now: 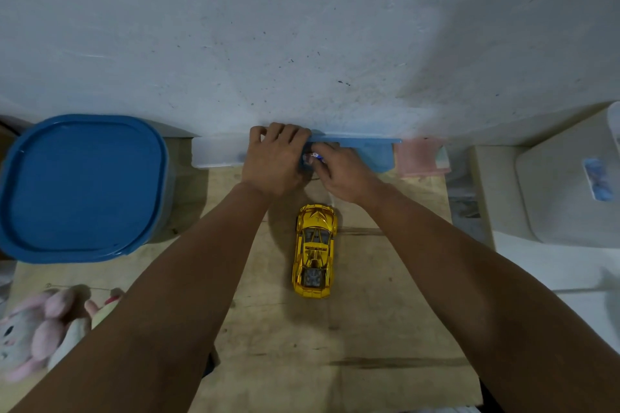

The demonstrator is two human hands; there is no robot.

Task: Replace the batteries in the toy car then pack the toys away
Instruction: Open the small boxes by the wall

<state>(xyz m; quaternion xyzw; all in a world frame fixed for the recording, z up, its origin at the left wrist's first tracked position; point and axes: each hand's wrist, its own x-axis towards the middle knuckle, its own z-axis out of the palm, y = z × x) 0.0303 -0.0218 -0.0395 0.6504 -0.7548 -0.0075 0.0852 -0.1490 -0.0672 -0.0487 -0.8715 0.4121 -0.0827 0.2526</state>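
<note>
Head view: toy car (314, 251) lies lengthwise (nose toward wall) between forearms.

The toy car (314, 251) is shiny gold-yellow with grey-blue detail at its near end. The tub's lid (82, 186) is solid blue — the small tray (360, 149) by the wall a paler blue, with a pink box (421, 157) beside it. The plush rabbit (37, 329) is grey-white with pink ears — the tabletop (369, 329) pale tan wood.
</note>
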